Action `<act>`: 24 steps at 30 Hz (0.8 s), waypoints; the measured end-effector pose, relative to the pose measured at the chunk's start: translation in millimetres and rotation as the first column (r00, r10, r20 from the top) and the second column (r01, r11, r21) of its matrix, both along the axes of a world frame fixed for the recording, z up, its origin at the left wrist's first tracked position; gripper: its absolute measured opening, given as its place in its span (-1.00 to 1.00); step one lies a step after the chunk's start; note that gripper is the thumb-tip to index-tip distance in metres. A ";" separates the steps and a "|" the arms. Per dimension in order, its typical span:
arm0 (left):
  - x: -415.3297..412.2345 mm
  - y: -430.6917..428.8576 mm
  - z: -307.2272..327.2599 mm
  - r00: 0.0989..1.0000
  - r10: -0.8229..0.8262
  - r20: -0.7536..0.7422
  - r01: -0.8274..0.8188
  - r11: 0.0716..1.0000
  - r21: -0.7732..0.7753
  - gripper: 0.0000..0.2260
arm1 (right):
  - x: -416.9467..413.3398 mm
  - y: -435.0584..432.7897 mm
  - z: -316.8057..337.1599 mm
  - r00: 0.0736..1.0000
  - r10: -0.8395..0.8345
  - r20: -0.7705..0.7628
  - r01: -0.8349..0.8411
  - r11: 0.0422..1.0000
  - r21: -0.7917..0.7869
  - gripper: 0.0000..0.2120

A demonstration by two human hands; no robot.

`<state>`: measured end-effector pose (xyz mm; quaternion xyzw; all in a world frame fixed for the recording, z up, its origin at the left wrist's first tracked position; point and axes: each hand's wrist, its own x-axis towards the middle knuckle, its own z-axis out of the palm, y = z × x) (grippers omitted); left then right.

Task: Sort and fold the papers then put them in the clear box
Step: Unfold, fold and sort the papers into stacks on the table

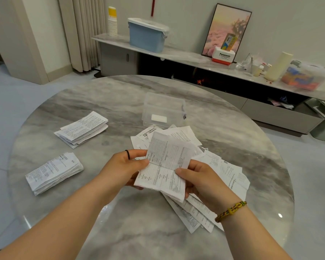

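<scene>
head view: a creased printed sheet (pixel 163 166) hangs over the loose paper pile (pixel 223 177), its side edges pinched by the left grip (pixel 124 166) and right grip (pixel 201 181). two folded stacks (pixel 83 129) (pixel 53 174) lie to the left on the tabletop (pixel 139 222); the clear box (pixel 163 102) stands just beyond the pile.

A round grey marble table (pixel 120 94) carries everything. At twelve o'clock, short of the far edge, stands the clear box (pixel 163 102). A folded stack (pixel 83 128) lies at ten o'clock and a second folded stack (pixel 53 173) at nine. A loose pile of papers (pixel 233 177) spreads from the middle toward four o'clock, its far edge just beside the box.
</scene>
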<state>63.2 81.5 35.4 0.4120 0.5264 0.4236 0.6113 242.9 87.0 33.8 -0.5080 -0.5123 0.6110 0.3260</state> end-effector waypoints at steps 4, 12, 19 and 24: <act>-1.4 -0.6 0.3 0.996 -0.050 0.078 0.053 0.998 -0.032 -0.78 | 1.5 1.1 -1.8 0.999 -0.030 -0.011 0.030 1.000 -0.004 -0.81; -5.1 2.0 0.9 0.962 -0.025 0.270 0.054 0.993 -0.102 -0.77 | 0.6 2.1 1.5 0.990 -0.022 -0.142 0.017 0.999 -0.039 -0.67; -2.5 0.0 3.7 0.984 -0.044 0.172 0.049 0.999 -0.023 -0.85 | 2.0 3.5 4.1 0.970 -0.116 -0.211 0.102 0.992 -0.074 -0.65; 1.6 1.1 -5.3 0.989 0.063 -0.136 -0.042 0.988 0.147 -0.80 | 1.1 4.4 2.1 0.965 -0.148 -0.216 0.131 0.987 -0.090 -0.76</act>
